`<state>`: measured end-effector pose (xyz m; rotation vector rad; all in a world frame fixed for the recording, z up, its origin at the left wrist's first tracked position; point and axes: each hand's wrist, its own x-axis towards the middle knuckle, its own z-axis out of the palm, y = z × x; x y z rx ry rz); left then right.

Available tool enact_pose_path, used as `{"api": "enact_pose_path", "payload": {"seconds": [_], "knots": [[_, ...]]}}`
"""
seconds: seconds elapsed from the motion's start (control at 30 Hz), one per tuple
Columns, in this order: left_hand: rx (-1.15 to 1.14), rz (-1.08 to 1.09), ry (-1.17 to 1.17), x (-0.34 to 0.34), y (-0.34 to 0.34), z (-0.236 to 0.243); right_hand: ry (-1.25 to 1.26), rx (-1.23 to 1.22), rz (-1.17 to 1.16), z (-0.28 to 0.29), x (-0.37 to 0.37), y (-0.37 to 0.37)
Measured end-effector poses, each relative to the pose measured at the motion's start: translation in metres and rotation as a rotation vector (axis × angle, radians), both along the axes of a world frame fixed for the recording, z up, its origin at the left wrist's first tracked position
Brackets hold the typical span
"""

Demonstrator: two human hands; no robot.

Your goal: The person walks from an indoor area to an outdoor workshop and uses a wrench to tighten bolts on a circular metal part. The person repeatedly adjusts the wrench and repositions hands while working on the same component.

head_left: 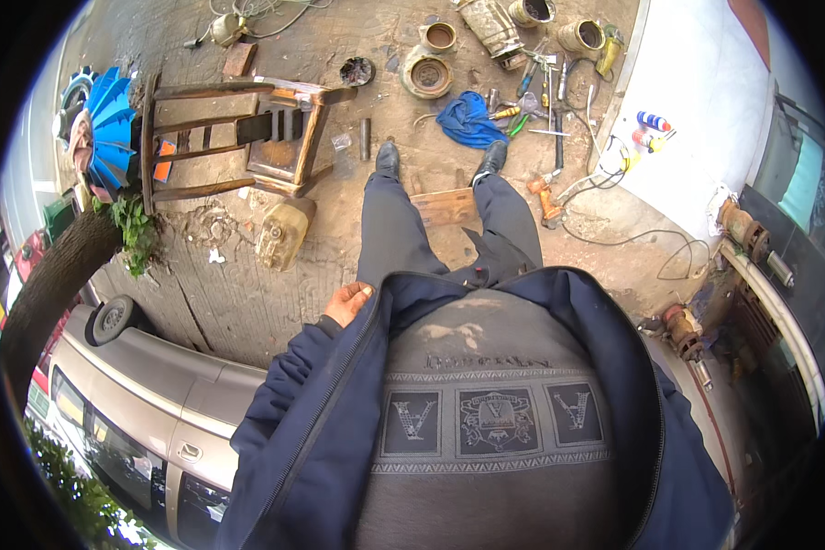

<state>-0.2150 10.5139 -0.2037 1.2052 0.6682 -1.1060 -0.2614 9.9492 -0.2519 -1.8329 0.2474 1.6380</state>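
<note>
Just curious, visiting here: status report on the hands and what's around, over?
Left hand empty at jacket edge; right hand out of view. Wooden board between feet. Tools and blue rag lie ahead.

I saw a dirt floor (247, 302), cracked and stained. On it lay a wooden chair (238, 137) tipped on its side, a tan plastic jug (282, 234) just beside it, and a wooden board (446, 206) between the two shoes. Farther up sat a blue rag (467, 119), scattered hand tools (536, 87), a round metal housing (427, 75), rusty cans (579, 35), an orange drill (547, 202) and loose cables (642, 240).
</note>
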Motion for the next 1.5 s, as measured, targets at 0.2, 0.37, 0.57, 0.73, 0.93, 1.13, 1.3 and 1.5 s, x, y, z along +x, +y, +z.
{"api": "enact_pose_path", "payload": {"seconds": [0.2, 0.37, 0.57, 0.73, 0.93, 1.13, 1.3, 1.5], "knots": [[0.345, -0.058, 0.010, 0.137, -0.072, -0.011, -0.082, 0.009, -0.202, -0.051, 0.005, -0.075], [0.414, -0.209, -0.288, 0.241, -0.102, -0.177, -0.477, -0.456, 0.044, -0.182, 0.115, -0.095], [0.413, -0.225, -0.357, 0.334, -0.151, -0.386, -0.388, -0.494, 0.014, -0.360, 0.220, -0.069], [0.355, -0.320, -0.369, 0.371, -0.185, -0.507, -0.567, -0.453, 0.212, -0.494, 0.241, -0.037], [0.126, -0.550, -0.470, 0.435, -0.215, -0.534, -0.742, -0.401, 0.425, -0.576, 0.255, -0.015], [0.398, -0.909, -1.229, 0.508, -0.240, -0.518, -0.658, -0.362, 0.731, -0.546, 0.361, 0.036], [0.334, -0.801, -1.306, 0.489, -0.250, -0.447, -1.026, 0.209, -0.539, -0.453, 0.435, 0.082], [0.163, -0.719, -1.437, 0.431, -0.259, -0.394, -0.968, 0.461, -0.738, -0.338, 0.387, 0.107]]}}
